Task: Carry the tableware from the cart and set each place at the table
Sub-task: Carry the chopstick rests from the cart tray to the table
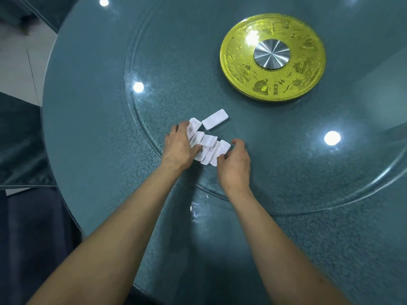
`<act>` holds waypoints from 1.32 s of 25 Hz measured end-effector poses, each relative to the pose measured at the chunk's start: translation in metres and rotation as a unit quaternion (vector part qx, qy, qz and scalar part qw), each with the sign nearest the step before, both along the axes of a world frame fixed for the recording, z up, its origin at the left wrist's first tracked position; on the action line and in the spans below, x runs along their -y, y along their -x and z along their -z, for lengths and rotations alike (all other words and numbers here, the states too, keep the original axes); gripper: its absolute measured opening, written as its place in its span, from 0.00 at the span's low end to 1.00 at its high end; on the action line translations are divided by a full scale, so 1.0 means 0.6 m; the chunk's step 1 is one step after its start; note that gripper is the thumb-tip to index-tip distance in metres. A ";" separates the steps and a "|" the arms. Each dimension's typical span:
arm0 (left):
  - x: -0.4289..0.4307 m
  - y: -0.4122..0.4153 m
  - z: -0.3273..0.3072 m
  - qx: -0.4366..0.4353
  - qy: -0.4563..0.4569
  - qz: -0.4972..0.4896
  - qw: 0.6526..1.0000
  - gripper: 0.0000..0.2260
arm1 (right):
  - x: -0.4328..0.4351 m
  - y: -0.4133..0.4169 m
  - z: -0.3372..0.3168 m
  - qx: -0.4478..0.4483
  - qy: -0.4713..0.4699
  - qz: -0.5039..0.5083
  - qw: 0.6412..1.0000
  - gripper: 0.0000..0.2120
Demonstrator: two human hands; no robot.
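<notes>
Several small white rectangular dishes [208, 148] lie in a loose, leaning pile on the glass turntable [286, 194] of the round teal table [92, 106]. One more white dish [215, 119] lies flat and apart, just beyond the pile. My left hand [179, 148] presses against the left side of the pile, fingers curled around the leftmost dishes. On the pile's right side, my right hand [234, 164] touches the end dish with its fingertips. Both hands bracket the pile between them.
A gold disc with a silver hub [272, 56] marks the turntable's centre, far right of the pile. The table's edge curves along the left, with floor [17, 69] and a dark chair [33, 238] beyond it. Ceiling lights reflect in the glass.
</notes>
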State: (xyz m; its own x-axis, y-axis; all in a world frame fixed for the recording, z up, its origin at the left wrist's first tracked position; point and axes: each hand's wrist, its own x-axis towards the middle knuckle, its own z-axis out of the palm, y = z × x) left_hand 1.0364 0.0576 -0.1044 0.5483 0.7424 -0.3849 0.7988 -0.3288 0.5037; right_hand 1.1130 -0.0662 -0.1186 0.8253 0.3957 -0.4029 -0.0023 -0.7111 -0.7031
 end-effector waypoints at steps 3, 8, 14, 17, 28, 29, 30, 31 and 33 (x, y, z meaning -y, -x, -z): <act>0.000 0.004 -0.004 0.005 -0.010 0.005 1.000 0.28 | 0.001 0.003 0.001 0.011 -0.014 0.003 1.000 0.17; 0.007 0.014 -0.014 -0.001 -0.028 0.004 1.000 0.28 | 0.003 0.011 -0.005 0.063 -0.026 -0.003 0.998 0.16; 0.029 0.049 -0.043 -0.008 -0.049 -0.016 0.999 0.25 | 0.000 0.035 -0.031 0.101 -0.025 -0.036 0.994 0.14; 0.042 0.085 -0.056 -0.014 -0.058 -0.032 0.998 0.24 | -0.006 0.064 -0.044 0.115 -0.034 -0.066 0.991 0.13; 0.082 0.281 -0.105 -0.023 -0.092 -0.130 0.987 0.18 | -0.018 0.221 -0.089 0.148 -0.063 -0.222 0.961 0.13; 0.088 0.302 -0.108 -0.026 -0.096 -0.140 0.985 0.18 | -0.018 0.238 -0.092 0.146 -0.065 -0.236 0.959 0.13; 0.094 0.326 -0.113 -0.030 -0.099 -0.153 0.983 0.18 | -0.018 0.256 -0.096 0.142 -0.067 -0.249 0.956 0.13; 0.100 0.351 -0.120 -0.033 -0.103 -0.168 0.980 0.18 | -0.018 0.277 -0.101 0.139 -0.069 -0.262 0.952 0.13; 0.113 0.401 -0.129 -0.038 -0.113 -0.198 0.973 0.18 | -0.017 0.317 -0.109 0.137 -0.071 -0.287 0.945 0.13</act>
State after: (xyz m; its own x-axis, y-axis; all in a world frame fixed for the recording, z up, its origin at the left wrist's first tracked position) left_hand 0.7960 -0.0104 -0.0268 0.1781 0.9602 -0.2153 0.9173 -0.0828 0.3896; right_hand 0.9231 -0.0562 -0.0530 0.5243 0.8438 -0.1145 0.5513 -0.4388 -0.7096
